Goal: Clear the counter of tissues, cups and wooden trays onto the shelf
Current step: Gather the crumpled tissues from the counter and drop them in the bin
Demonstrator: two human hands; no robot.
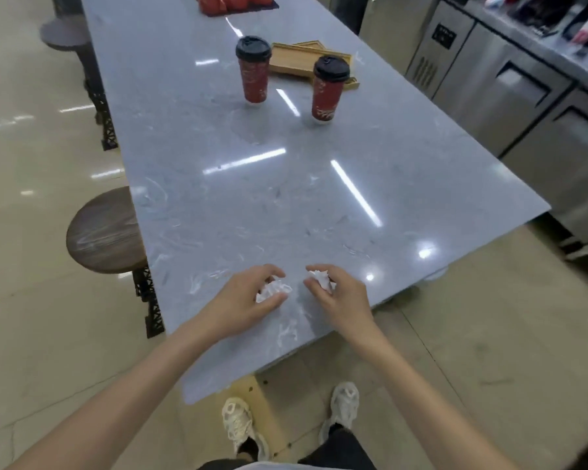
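Observation:
On the near end of the grey marble counter [252, 198], my left hand [243, 301] curls around a crumpled white tissue [275, 290] that rests on the surface. Close beside it, my right hand [336, 296] pinches a second crumpled tissue [319, 278] between its fingers. Farther up the counter stand two red paper cups with black lids, one on the left [253, 71] and one on the right [329, 89]. Wooden trays [294, 61] lie overlapped behind the cups.
Red items on a dark mat [233, 3] sit at the counter's far end. Round wooden stools [104, 230] line the counter's left side. Stainless steel cabinets [510, 83] run along the right. My shoes [238, 425] are on the tiled floor below the counter's corner.

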